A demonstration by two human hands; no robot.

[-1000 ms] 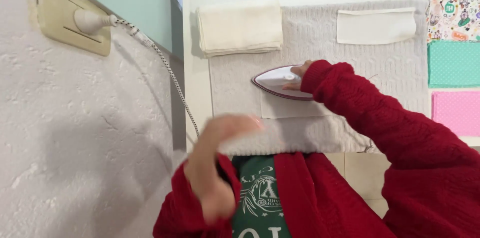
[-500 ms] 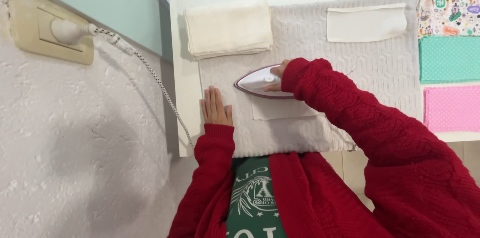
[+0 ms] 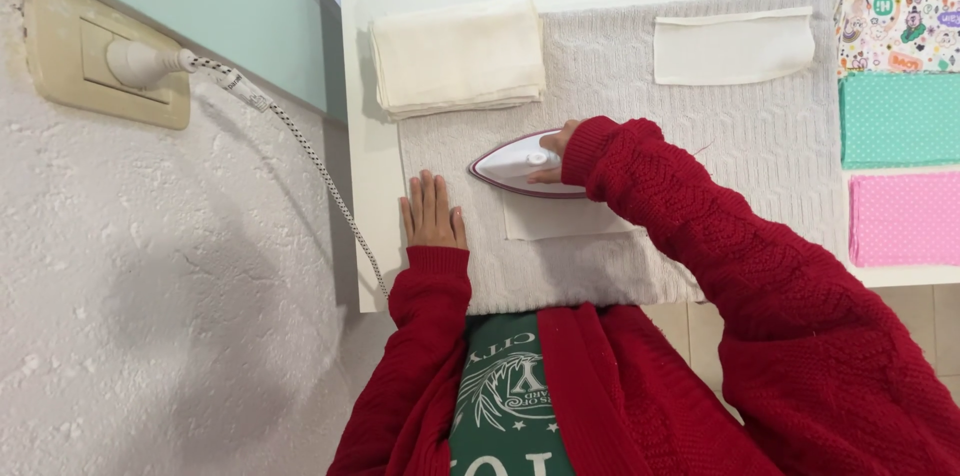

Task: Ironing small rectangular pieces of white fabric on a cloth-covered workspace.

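Note:
My right hand, in a red knit sleeve, grips a white iron with a dark red rim. The iron's point faces left and it rests on a small white cloth piece. That piece lies on a light grey knitted mat spread over the white table. My left hand lies flat, fingers together, on the mat's left edge, just left of the cloth piece and below the iron's tip.
A folded cream cloth stack sits at the mat's back left, another white piece at the back right. Printed, teal dotted and pink dotted fabrics lie right. A braided cord runs from a wall socket.
My left hand came down from mid-air and settled flat on the mat's left edge. The iron has stayed in about the same place on the cloth piece.

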